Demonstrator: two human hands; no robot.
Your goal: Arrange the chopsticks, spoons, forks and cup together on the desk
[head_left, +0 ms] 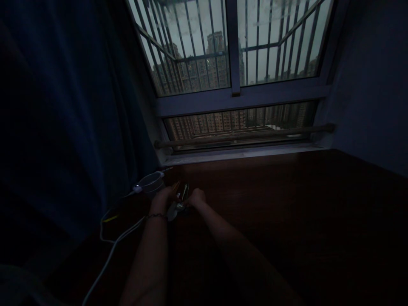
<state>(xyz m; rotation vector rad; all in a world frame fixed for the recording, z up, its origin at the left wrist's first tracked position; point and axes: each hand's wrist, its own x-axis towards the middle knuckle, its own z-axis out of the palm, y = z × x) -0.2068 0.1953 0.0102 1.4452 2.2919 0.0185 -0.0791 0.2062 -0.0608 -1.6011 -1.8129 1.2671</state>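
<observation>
The room is very dark. My left hand (162, 200) and my right hand (196, 197) meet close together on a dark wooden surface (287, 204) below a window. Both hands have curled fingers around small objects (181, 197) between them; one looks thin and yellowish, another greenish, with something pale and metallic below. I cannot make out what they are. A thin bracelet circles my left wrist. A pale round cup-like item (150, 182) sits just beyond my left hand.
White cables (118, 238) trail left of my left arm toward the lower edge. A dark blue curtain (63, 119) hangs at left. A barred window (232, 46) with a wooden rod (242, 137) along its sill faces tower blocks.
</observation>
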